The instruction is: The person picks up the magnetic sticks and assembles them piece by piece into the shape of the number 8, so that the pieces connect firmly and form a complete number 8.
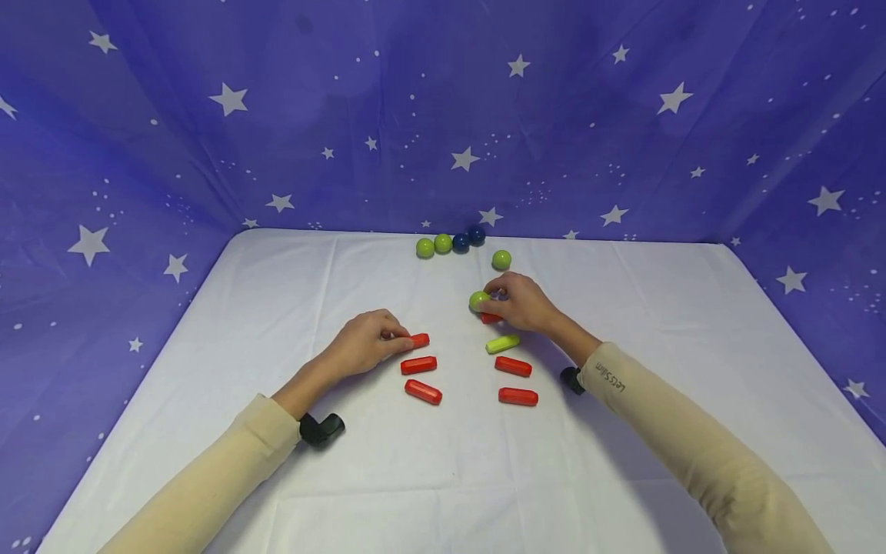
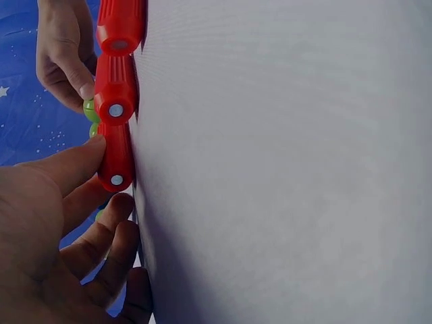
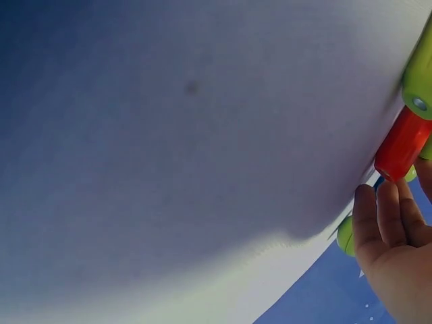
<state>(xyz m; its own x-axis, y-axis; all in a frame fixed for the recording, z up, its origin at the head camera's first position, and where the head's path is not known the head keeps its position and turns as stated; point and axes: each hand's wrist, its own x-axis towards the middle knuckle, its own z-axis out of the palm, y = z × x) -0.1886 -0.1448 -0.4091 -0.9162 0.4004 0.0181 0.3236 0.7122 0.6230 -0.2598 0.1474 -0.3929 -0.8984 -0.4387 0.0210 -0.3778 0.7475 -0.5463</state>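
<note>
In the head view my left hand [image 1: 367,341] pinches the farthest red magnetic rod [image 1: 419,339] of the left column. Its thumb [image 2: 94,152] lies against that rod in the left wrist view, where a silver disc shows on the rod's end. My right hand [image 1: 521,302] grips a green ball [image 1: 477,301] between thumb and fingers. Just under that hand lies a red rod [image 1: 491,317], partly hidden; in the right wrist view the fingertips are right at the end of this red rod [image 3: 399,148]. A green rod [image 1: 502,344] lies nearer to me.
Two more red rods [image 1: 418,365] lie in the left column, two others [image 1: 514,366] in the right. Along the table's back edge sit two green balls [image 1: 434,245] and two dark blue balls [image 1: 468,237]. Another green ball [image 1: 501,260] stands just beyond my right hand.
</note>
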